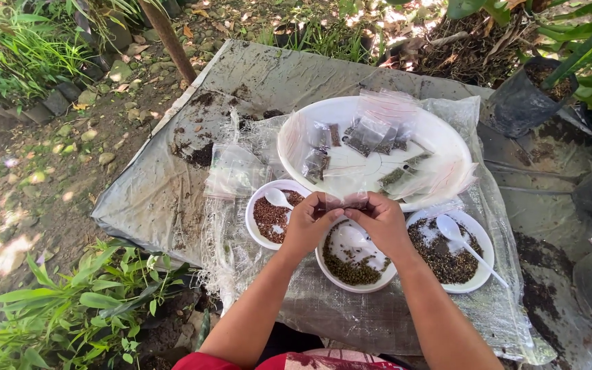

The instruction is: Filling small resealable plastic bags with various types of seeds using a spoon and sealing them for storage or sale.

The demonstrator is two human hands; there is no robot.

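— Hands first: what are they doing?

— Left hand (306, 223) and right hand (380, 220) meet over the middle white bowl of dark green seeds (355, 264). Both pinch a small clear plastic zip pouch (344, 201) between thumb and fingertips, one at each end of its top edge.

— How would that pouch handle?

— Very light, I'd judge, and limp; thin film, a bit slick. The stiffer sealing strip along the top looks like the best place to grip, which is where the fingers sit.

— And around them?

— To the left, a small white bowl of reddish-brown seeds (273, 214) with a white plastic spoon in it; to the right, a white bowl of blackish seeds (451, 255), also with a spoon. Beyond the hands, a large white round basin (440, 137) holds several filled pouches. A stack of empty clear pouches (233, 171) lies left of it.

— Surface?

— A worktop covered in grey, soil-smeared plastic sheeting (159, 199), outdoors, with green plants, gravel and black nursery bags around.
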